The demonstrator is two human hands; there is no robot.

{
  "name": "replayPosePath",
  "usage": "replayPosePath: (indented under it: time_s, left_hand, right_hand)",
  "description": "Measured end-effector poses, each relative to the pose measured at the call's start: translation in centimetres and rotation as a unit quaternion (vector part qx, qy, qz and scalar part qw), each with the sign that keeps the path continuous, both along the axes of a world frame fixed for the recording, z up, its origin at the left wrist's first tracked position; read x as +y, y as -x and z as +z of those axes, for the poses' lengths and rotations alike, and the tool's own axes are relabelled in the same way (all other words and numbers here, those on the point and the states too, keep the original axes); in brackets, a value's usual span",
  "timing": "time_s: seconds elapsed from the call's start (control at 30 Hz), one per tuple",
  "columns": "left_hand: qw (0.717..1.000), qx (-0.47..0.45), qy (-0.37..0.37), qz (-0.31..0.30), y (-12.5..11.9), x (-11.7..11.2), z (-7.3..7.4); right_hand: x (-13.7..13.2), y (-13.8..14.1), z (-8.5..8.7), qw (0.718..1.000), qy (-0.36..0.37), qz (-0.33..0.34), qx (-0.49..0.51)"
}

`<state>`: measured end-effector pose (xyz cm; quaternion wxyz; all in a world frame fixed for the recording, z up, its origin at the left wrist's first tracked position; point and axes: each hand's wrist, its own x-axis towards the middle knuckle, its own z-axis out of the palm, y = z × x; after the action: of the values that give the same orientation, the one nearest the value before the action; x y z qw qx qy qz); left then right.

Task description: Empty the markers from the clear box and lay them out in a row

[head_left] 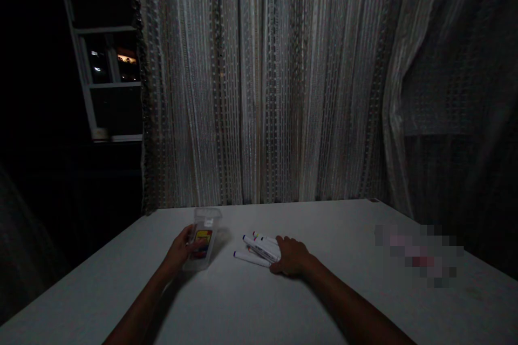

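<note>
A clear plastic marker case (203,237) with a coloured label lies on the white table (259,302). My left hand (182,250) grips the case from its left side, thumb across the label. To the right of the case lie several white markers (259,250) with coloured caps, loosely bunched. My right hand (290,257) rests on the right ends of these markers, fingers curled over them.
A striped curtain (263,81) hangs behind the table's far edge. A dark window with white frame (105,86) stands at the left. A blurred-out patch (418,253) sits on the table at the right. The room is dim.
</note>
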<state>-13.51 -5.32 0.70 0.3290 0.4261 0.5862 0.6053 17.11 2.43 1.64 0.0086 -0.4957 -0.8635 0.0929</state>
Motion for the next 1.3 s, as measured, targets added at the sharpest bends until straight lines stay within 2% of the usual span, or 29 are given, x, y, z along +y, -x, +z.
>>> replayPosePath:
  time_s: [0.1, 0.23, 0.33, 0.37, 0.43, 0.5, 0.53, 0.6, 0.63, 0.67, 0.73, 0.77, 0.83, 0.97, 1.03, 1.13, 1.3]
  left_hand:
    - [0.998, -0.052, -0.043, 0.003, -0.5, 0.7, -0.8]
    - [0.997, -0.058, -0.042, 0.015, -0.6, 1.8, -2.0]
    - [0.997, -0.054, -0.046, 0.018, 0.4, 1.4, -1.9]
    - [0.996, -0.051, -0.059, 0.037, 0.8, 1.0, -1.7]
    - [0.985, -0.037, -0.109, 0.129, 1.1, -0.4, -0.9]
    - [0.946, 0.018, -0.178, 0.270, -0.1, -1.9, -0.1]
    - [0.943, 0.058, -0.175, 0.277, -1.4, -2.6, 0.2]
    - [0.976, 0.170, -0.056, 0.121, -5.4, -3.5, 0.3]
    - [0.972, 0.234, 0.010, 0.020, -7.7, -3.6, 0.0]
    - [0.952, 0.294, 0.060, -0.056, -10.0, -3.5, -0.5]
    - [0.909, 0.375, 0.141, -0.112, -13.7, -2.8, -1.6]
    - [0.891, 0.399, 0.175, -0.125, -14.8, -2.3, -2.1]
    - [0.871, 0.431, 0.194, -0.135, -15.6, -1.1, -2.7]
    - [0.859, 0.452, 0.155, -0.185, -13.7, 1.7, -2.7]
    - [0.864, 0.441, 0.145, -0.194, -12.9, 3.1, -2.4]
    - [0.878, 0.426, 0.152, -0.157, -13.0, 5.0, -2.3]
    - [0.897, 0.412, 0.117, -0.108, -13.7, 6.9, -3.1]
  right_hand:
    - [-0.3, 0.7, -0.3, 1.000, 0.001, -0.019, -0.002]
    - [-0.9, 1.7, -0.8, 0.999, 0.007, -0.038, -0.019]
    - [-1.3, 1.8, -0.8, 0.999, 0.006, -0.044, -0.019]
    - [-1.4, 1.8, -0.7, 0.999, 0.007, -0.045, -0.015]
    - [-1.5, 1.6, -0.5, 0.999, 0.015, -0.042, -0.002]
    - [-1.5, 1.4, -0.2, 0.999, 0.027, -0.036, 0.012]
    - [-1.4, 1.4, 0.0, 0.999, 0.031, -0.033, 0.018]
    - [-1.4, 1.6, 0.2, 0.999, 0.033, -0.035, 0.024]
    - [-1.4, 1.8, 0.3, 0.999, 0.033, -0.034, 0.026]
    - [-1.5, 2.0, 0.4, 0.999, 0.035, -0.030, 0.029]
    - [-1.9, 2.2, 0.6, 0.998, 0.044, -0.014, 0.034]
    - [-2.0, 2.2, 0.7, 0.998, 0.052, -0.004, 0.035]
    - [-2.0, 1.9, 1.0, 0.998, 0.059, 0.010, 0.033]
    - [-0.3, 1.0, 1.1, 0.999, 0.014, -0.019, 0.025]
    - [1.0, 1.1, 0.4, 0.998, -0.024, -0.047, 0.045]
    - [2.5, 1.8, -1.3, 0.991, -0.060, -0.079, 0.088]
    - [3.4, 2.4, -3.6, 0.977, -0.051, -0.125, 0.165]
